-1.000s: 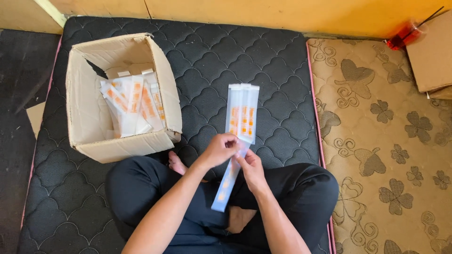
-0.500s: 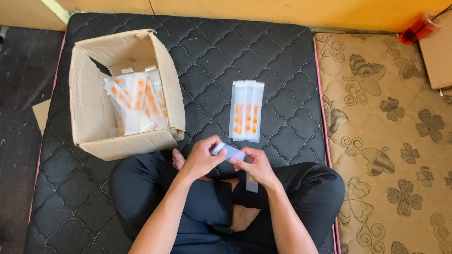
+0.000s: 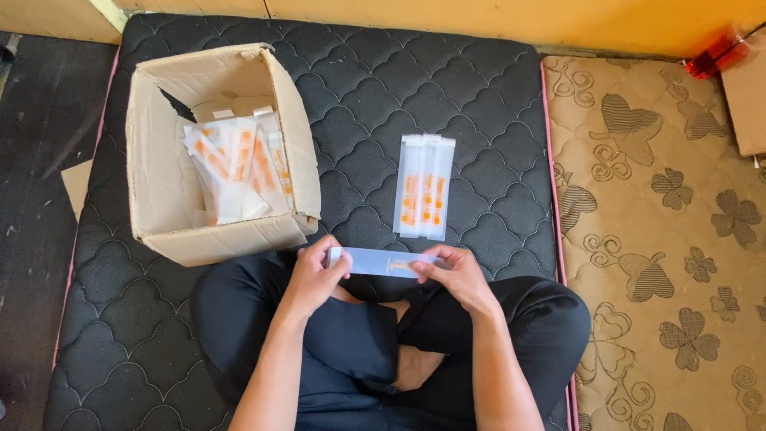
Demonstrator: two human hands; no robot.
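Presently held level above the crossed legs: one long, flat, clear plastic sleeve (image 3: 383, 261), glossy, rectangular, pale blue-white in tone. Long axis running left to right, parallel to the near wall of the cardboard box (image 3: 215, 239). Left hand (image 3: 315, 275) pinching the sleeve's left end between thumb and fingers; right hand (image 3: 456, 275) pinching the right end, fingers curled over the top edge. Both grips pressed onto the sleeve, not spread.

Cardboard box: brown, corrugated, open-topped, flaps creased, sitting up and to the left of the sleeve. Inside, a loose heap of packets (image 3: 235, 168), white with orange markings, tilted at mixed angles.

Right of the box, on the black quilted mattress (image 3: 359, 88): a neat stack of sleeves (image 3: 424, 187), clear with orange print, long axis pointing away from the person, just beyond the held sleeve and apart from it.

Further right of the box: a tan mattress (image 3: 662, 239) with a flower and heart pattern.

Compared with half a second ago: sleeve now stretched straight and horizontal between the hands, previously bunched and angled downward; stack and box unmoved.
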